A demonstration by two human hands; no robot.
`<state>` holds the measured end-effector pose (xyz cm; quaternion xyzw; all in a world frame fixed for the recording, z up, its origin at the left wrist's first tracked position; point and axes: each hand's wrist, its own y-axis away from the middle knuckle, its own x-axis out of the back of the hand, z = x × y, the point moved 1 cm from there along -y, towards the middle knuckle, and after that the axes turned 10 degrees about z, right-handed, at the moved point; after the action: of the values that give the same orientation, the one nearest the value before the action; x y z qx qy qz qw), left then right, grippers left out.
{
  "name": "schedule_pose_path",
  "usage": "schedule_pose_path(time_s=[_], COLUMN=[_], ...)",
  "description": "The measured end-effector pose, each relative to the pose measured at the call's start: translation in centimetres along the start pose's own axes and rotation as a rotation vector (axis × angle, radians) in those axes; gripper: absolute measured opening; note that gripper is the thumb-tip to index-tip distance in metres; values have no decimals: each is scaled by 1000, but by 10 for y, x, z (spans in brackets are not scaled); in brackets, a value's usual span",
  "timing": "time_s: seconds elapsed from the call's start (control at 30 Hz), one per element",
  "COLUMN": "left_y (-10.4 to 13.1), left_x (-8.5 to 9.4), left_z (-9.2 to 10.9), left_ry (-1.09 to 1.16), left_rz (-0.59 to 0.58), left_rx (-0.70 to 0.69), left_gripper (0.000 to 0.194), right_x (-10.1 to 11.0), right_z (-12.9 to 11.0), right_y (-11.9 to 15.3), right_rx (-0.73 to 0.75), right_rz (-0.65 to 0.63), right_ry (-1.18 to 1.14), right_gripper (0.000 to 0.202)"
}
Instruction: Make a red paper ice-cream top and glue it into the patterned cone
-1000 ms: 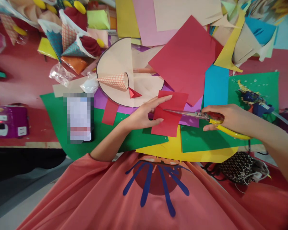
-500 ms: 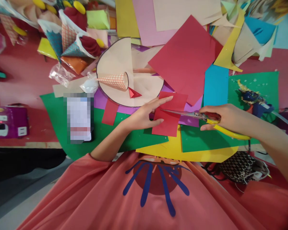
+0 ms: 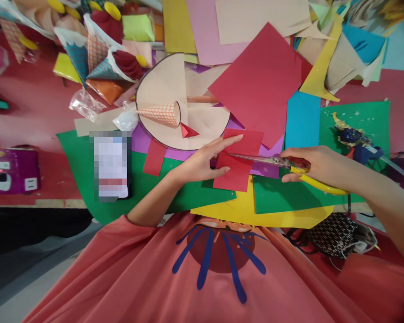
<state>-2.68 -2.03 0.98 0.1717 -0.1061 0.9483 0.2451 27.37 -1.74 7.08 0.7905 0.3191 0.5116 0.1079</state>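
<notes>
My left hand (image 3: 205, 160) is at the left side of a small red paper sheet (image 3: 239, 168), with its index finger and thumb spread over the top face. Its other fingers are partly hidden at the sheet's edge. In my right hand (image 3: 318, 165) is a pair of scissors with yellow handles (image 3: 323, 185). The blades (image 3: 256, 159) point left across the red sheet and look nearly closed. Left of the sheet lies a red paper strip (image 3: 155, 157). Above it are a round beige paper piece (image 3: 161, 83), a checked paper cone (image 3: 161, 113) and a small folded red triangle (image 3: 188, 130).
A large red sheet (image 3: 256, 76) and several coloured papers cover the back. At left are a phone (image 3: 110, 166), a purple power socket box (image 3: 16, 170) and decorated cones (image 3: 97, 54). A glue gun (image 3: 360, 141) lies at right on a green sheet (image 3: 373, 116).
</notes>
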Motion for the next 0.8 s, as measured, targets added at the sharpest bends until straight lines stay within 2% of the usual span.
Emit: schedule_pose_path(time_s=[0.4,0.53,0.8], left_y=[-2,-3,-2], left_x=[0,1,0], left_z=[7,7,6], left_ry=[30,33,32], left_rz=[-25,-20,-30], left_rx=[32,1,2], left_gripper=[70,70,72], right_x=[-1,-2,-3], right_z=[-9,-12,-10], right_y=[-2,-3,-2], right_rx=[2,-28,-28], right_rz=[-13,-43,-60], right_ry=[-25,-34,-56], right_gripper=[53,54,52])
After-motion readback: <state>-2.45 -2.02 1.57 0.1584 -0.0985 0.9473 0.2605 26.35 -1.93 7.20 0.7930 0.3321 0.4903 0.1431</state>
